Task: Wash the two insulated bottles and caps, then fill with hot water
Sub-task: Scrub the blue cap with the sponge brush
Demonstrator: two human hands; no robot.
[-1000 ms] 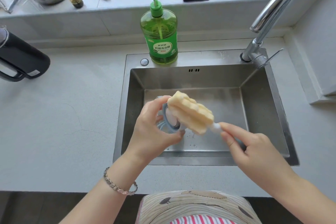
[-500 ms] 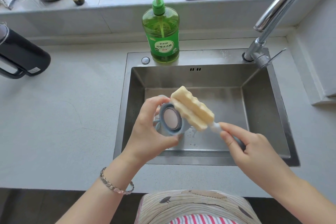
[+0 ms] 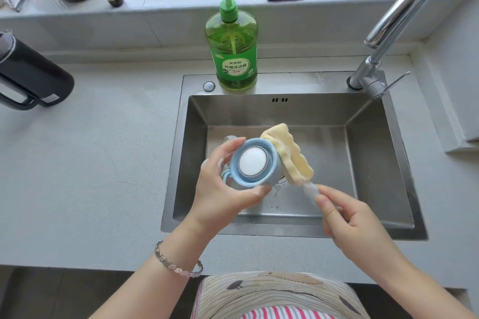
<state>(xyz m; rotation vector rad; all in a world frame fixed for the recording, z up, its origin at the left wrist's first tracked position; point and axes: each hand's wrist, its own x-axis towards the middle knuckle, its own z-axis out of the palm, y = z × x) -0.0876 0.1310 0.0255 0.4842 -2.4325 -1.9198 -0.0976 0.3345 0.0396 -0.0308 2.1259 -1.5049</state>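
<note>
One cap (image 3: 252,163) turned upward, sponge (image 3: 290,155) now alongside

Sponge brush (image 3: 293,155) against blue cap (image 3: 252,163) over sink (image 3: 375,163)

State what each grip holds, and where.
Left-hand grip holds the blue bottle cap round its rim; right-hand grip pinches the sponge brush by its handle.
</note>
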